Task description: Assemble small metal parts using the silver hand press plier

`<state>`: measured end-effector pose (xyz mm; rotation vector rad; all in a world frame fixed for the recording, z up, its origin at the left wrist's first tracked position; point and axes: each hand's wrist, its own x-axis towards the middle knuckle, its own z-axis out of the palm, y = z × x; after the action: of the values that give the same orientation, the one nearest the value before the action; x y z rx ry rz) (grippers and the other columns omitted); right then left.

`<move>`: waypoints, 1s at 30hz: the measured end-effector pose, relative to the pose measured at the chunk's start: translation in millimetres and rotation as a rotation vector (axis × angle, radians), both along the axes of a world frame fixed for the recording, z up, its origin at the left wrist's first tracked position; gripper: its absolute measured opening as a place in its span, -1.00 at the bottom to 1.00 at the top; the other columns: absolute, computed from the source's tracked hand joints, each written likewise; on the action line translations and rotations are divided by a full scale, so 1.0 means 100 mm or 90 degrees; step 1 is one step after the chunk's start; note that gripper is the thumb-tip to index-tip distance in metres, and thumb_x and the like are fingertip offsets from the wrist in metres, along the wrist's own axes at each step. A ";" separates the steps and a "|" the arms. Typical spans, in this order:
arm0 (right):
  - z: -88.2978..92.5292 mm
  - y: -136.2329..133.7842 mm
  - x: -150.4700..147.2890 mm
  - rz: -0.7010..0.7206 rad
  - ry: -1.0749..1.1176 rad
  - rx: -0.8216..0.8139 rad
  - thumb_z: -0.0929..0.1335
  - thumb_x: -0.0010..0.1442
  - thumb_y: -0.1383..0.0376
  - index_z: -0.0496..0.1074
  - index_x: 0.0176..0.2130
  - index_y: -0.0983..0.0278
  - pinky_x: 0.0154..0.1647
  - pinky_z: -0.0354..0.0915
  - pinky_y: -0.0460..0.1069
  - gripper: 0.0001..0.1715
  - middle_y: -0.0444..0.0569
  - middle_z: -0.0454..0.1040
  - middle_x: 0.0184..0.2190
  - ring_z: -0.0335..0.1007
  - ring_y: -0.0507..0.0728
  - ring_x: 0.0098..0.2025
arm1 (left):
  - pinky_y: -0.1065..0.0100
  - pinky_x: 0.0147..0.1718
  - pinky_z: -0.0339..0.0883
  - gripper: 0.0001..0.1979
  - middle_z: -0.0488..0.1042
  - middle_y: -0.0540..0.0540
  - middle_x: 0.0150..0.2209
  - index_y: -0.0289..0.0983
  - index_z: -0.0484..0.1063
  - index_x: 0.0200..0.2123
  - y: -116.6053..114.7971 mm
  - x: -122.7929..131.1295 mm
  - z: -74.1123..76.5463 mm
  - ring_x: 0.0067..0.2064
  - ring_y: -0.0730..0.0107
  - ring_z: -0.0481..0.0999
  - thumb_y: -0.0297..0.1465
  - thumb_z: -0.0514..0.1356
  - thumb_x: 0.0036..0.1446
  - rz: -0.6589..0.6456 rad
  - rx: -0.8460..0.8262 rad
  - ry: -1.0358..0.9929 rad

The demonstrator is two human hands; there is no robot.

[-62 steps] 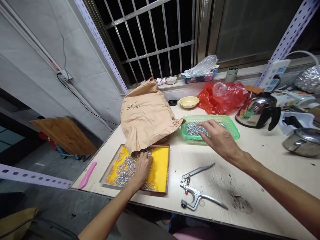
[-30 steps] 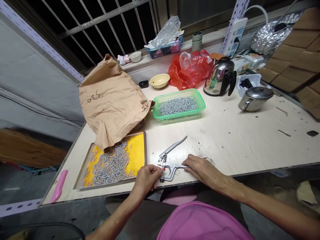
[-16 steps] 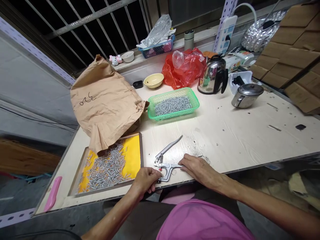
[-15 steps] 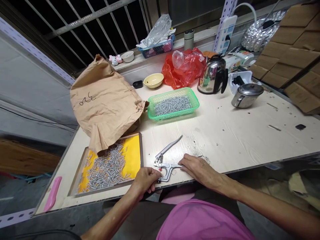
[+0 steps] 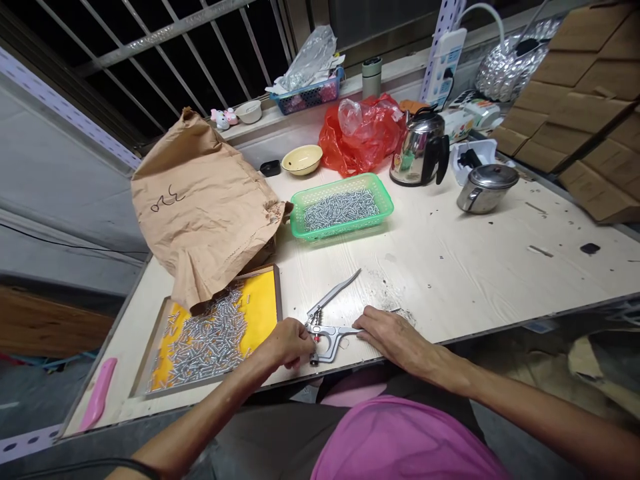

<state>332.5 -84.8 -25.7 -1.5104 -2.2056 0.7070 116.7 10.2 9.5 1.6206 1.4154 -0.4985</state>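
A grey metal pair of snap-fastener pliers lies at the table's front edge, its upper handle raised and a spring at the joint. My right hand grips the end of the lower handle. At the jaw end, my left hand is closed in a pinch beside the tool; what its fingers hold, if anything, is hidden. Left of it, a shallow tray with a yellow bottom carries a heap of small silver metal pieces. More such pieces fill the bottom of a green plastic basket farther back.
A large brown paper bag leans over the tray's back. Behind stand a yellow bowl, a red plastic bag, a steel kettle and a lidded metal pot. A pink handle-shaped piece lies at the left corner.
My left hand has shifted slightly left and up along the jaw end of the pliers, uncovering its lower tip. My right hand keeps its grip. The whole view has shifted a little.
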 end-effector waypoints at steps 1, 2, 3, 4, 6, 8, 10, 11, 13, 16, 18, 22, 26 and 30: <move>0.01 0.00 0.00 0.000 -0.001 -0.001 0.19 0.30 0.37 0.40 -0.23 0.33 -0.29 0.24 -0.05 -0.79 0.01 0.36 -0.31 0.33 0.07 -0.31 | 0.51 -0.70 0.05 -0.88 0.18 0.12 -0.86 -0.27 0.28 -0.68 0.01 0.00 0.00 -0.75 0.53 0.23 -0.41 0.09 -0.18 -0.003 -0.006 0.001; 0.01 0.00 0.00 0.000 -0.002 -0.001 0.19 0.30 0.37 0.40 -0.23 0.33 -0.30 0.24 -0.05 -0.79 0.01 0.36 -0.31 0.33 0.07 -0.31 | 0.51 -0.70 0.06 -0.89 0.18 0.12 -0.86 -0.27 0.30 -0.67 0.02 0.01 0.01 -0.75 0.52 0.23 -0.42 0.09 -0.18 -0.005 -0.009 0.004; 0.01 0.00 0.00 0.000 -0.001 -0.001 0.19 0.30 0.36 0.40 -0.24 0.33 -0.30 0.24 -0.05 -0.78 0.02 0.36 -0.31 0.33 0.07 -0.31 | 0.51 -0.70 0.07 -0.90 0.18 0.12 -0.86 -0.28 0.31 -0.66 0.02 0.01 0.02 -0.75 0.52 0.24 -0.42 0.10 -0.17 -0.004 -0.009 0.008; 0.00 0.00 0.00 0.000 -0.001 -0.002 0.19 0.31 0.36 0.40 -0.23 0.33 -0.29 0.25 -0.05 -0.78 0.02 0.36 -0.31 0.33 0.08 -0.31 | 0.50 -0.70 0.08 -0.90 0.18 0.12 -0.86 -0.28 0.31 -0.66 0.01 0.02 0.02 -0.75 0.51 0.24 -0.42 0.10 -0.17 0.001 -0.009 0.011; -0.01 -0.02 0.01 0.001 0.002 0.003 0.18 0.31 0.36 0.40 -0.24 0.33 -0.30 0.25 -0.05 -0.77 0.01 0.36 -0.31 0.33 0.07 -0.31 | 0.49 -0.70 0.11 -0.90 0.19 0.12 -0.86 -0.28 0.33 -0.64 -0.03 0.02 0.01 -0.76 0.51 0.23 -0.42 0.11 -0.15 0.032 -0.013 0.009; -0.02 -0.03 0.03 0.003 0.010 0.014 0.19 0.31 0.34 0.39 -0.21 0.31 -0.30 0.27 -0.04 -0.79 0.01 0.37 -0.28 0.33 0.08 -0.30 | 0.49 -0.72 0.11 -0.87 0.20 0.12 -0.85 -0.28 0.31 -0.64 -0.09 0.00 -0.02 -0.76 0.52 0.22 -0.38 0.12 -0.12 0.085 -0.023 -0.010; -0.02 -0.01 0.07 0.000 0.009 0.035 0.24 0.28 0.27 0.36 -0.11 0.28 -0.22 0.29 0.01 -0.78 0.06 0.37 -0.18 0.33 0.13 -0.20 | 0.50 -0.74 0.09 -0.82 0.23 0.11 -0.83 -0.27 0.29 -0.63 -0.16 -0.03 -0.07 -0.76 0.54 0.21 -0.32 0.14 -0.10 0.141 -0.033 -0.037; -0.01 0.02 0.10 -0.007 -0.002 0.046 0.28 0.24 0.22 0.33 -0.03 0.27 -0.14 0.29 0.07 -0.69 0.11 0.34 -0.08 0.31 0.18 -0.09 | 0.51 -0.75 0.08 -0.81 0.25 0.11 -0.82 -0.27 0.29 -0.62 -0.19 -0.05 -0.09 -0.76 0.54 0.22 -0.29 0.15 -0.10 0.167 -0.035 -0.052; 0.01 0.13 0.16 -0.015 -0.042 0.062 0.37 0.12 0.10 0.19 0.14 0.27 0.05 0.17 0.22 -0.34 0.23 0.16 0.15 0.10 0.32 0.16 | 0.51 -0.75 0.09 -0.80 0.27 0.10 -0.81 -0.28 0.32 -0.57 -0.26 -0.08 -0.12 -0.76 0.54 0.22 -0.26 0.16 -0.10 0.212 -0.036 -0.078; 0.04 0.36 0.23 0.038 -0.108 0.037 0.43 -0.05 -0.07 0.02 0.25 0.32 0.21 -0.14 0.33 0.06 0.29 -0.15 0.30 -0.32 0.42 0.32 | 0.52 -0.75 0.11 -0.77 0.28 0.10 -0.81 -0.30 0.36 -0.49 -0.33 -0.10 -0.12 -0.77 0.56 0.21 -0.23 0.16 -0.09 0.257 -0.029 -0.105; 0.08 0.49 0.24 0.095 -0.137 0.001 0.42 -0.09 -0.11 -0.01 0.26 0.36 0.23 -0.23 0.34 0.15 0.30 -0.13 0.30 -0.39 0.43 0.32 | 0.52 -0.75 0.09 -0.74 0.29 0.09 -0.82 -0.31 0.37 -0.49 -0.36 -0.09 -0.12 -0.78 0.57 0.19 -0.21 0.16 -0.09 0.273 -0.023 -0.109; 0.19 0.60 0.19 0.132 -0.165 -0.009 0.46 -0.12 -0.02 0.05 0.23 0.44 0.22 -0.17 0.33 0.11 0.32 0.12 0.18 -0.10 0.41 0.25 | 0.53 -0.76 0.08 -0.69 0.29 0.08 -0.82 -0.31 0.35 -0.52 -0.41 -0.09 -0.12 -0.78 0.58 0.18 -0.15 0.17 -0.11 0.300 -0.012 -0.118; 0.24 0.54 0.12 0.112 -0.173 0.039 0.46 -0.07 0.14 0.12 0.18 0.48 0.16 -0.04 0.30 -0.04 0.26 0.30 0.00 0.15 0.34 0.06 | 0.53 -0.75 0.09 -0.64 0.29 0.08 -0.82 -0.30 0.33 -0.53 -0.44 -0.10 -0.13 -0.78 0.58 0.20 -0.09 0.20 -0.13 0.330 -0.011 -0.129; 0.19 0.44 0.09 0.102 -0.159 0.078 0.42 0.03 0.20 0.16 0.14 0.43 0.11 0.00 0.26 -0.23 0.20 0.33 -0.08 0.16 0.29 -0.02 | 0.53 -0.75 0.06 -0.63 0.30 0.08 -0.82 -0.29 0.33 -0.51 -0.45 -0.09 -0.13 -0.79 0.58 0.20 -0.08 0.21 -0.13 0.345 -0.021 -0.124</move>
<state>342.0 -40.6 -6.2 -1.4397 -2.5279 0.4383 107.7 -35.1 -3.1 1.1530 1.6033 -0.0459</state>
